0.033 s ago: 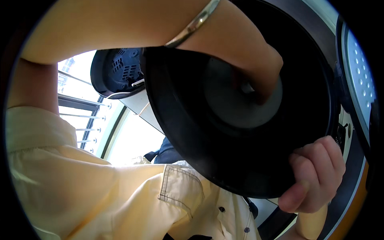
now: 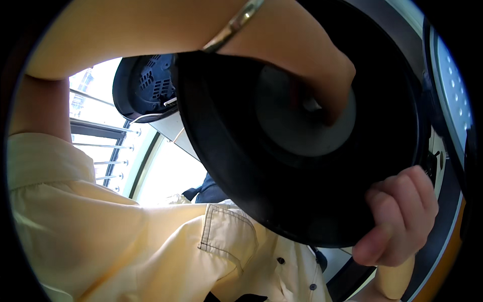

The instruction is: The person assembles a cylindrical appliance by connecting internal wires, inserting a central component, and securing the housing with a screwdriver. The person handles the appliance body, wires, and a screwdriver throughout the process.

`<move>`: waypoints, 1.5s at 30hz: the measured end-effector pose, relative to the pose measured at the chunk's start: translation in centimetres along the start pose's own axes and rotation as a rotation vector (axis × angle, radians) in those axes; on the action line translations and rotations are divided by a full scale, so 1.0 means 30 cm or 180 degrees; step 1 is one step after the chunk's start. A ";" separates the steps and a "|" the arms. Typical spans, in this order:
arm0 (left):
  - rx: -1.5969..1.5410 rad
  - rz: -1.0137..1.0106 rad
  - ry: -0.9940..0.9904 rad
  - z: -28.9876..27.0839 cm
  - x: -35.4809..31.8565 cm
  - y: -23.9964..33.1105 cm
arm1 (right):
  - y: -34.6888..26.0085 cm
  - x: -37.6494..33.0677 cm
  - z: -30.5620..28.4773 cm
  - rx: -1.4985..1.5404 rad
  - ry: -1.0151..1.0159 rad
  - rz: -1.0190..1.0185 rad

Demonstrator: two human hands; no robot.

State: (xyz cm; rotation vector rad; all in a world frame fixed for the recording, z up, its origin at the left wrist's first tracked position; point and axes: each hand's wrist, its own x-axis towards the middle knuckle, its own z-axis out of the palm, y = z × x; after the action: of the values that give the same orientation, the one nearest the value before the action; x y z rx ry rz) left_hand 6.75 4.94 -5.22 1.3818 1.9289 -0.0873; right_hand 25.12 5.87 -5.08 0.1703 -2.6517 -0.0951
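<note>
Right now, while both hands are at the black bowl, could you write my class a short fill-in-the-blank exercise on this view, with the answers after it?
1. The right hand grips the black bowl by its ____.
2. The left hand reaches down over a round disc whose colour is ____.
3. Worn around the left arm is a metal ____.
4. Stitched on the shirt, beside its buttons, is a ____.

Missing words: rim; grey; bracelet; pocket.

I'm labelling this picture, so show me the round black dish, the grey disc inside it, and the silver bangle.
Round black dish (image 2: 302,194): head view, bare inner surface.
Grey disc (image 2: 293,133): head view, lower-left face.
Silver bangle (image 2: 234,26): head view, middle of the band.
</note>
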 end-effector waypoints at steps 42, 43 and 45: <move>0.1428 0.0836 -0.0804 -0.685 -0.249 -1.045 | -0.293 1.195 0.285 0.0015 0.0059 0.0382; 0.1559 0.0943 -0.0835 -0.700 -0.247 -1.090 | -0.295 1.229 0.296 0.0039 0.0051 0.0384; 0.1742 0.1069 -0.0828 -0.740 -0.248 -1.167 | -0.296 1.296 0.315 0.0104 0.0034 0.0378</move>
State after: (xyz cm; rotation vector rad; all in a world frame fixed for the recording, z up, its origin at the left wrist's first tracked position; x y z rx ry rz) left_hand -33.30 -5.35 2.85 1.9230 1.4874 -0.6377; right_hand -12.51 -7.89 3.54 0.0238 -2.6468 -0.0117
